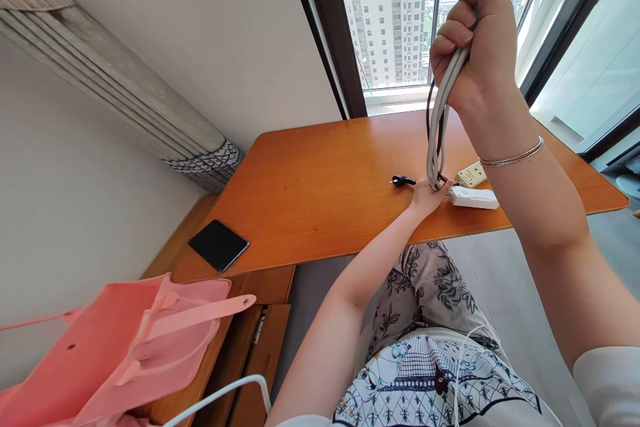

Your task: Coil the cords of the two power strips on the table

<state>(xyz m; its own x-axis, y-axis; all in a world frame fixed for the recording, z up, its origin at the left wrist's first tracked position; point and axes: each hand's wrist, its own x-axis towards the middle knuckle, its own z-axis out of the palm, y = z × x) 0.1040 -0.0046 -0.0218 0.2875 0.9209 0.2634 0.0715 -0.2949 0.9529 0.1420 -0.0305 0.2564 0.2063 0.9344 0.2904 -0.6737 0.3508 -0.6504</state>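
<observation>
Raised high in front of the window, my right hand [483, 40] is closed in a fist around a bundle of cables. White and black cables [440, 113] hang from it in long loops down to the tabletop. Low on the desk, my left hand [429, 195] grips the bottom of the same cables. A black plug [403, 181] lies just left of that hand. To its right rest a white power strip [474, 198] and a cream power strip [471, 175], the latter partly behind my right forearm.
The orange-brown wooden desk [320, 180] runs up to the window [400, 27]. A black tablet or phone [219, 245] lies near its left end. A pink bag [130, 340] stands at the lower left, beside a drawer unit. A gathered curtain [125, 73] hangs left.
</observation>
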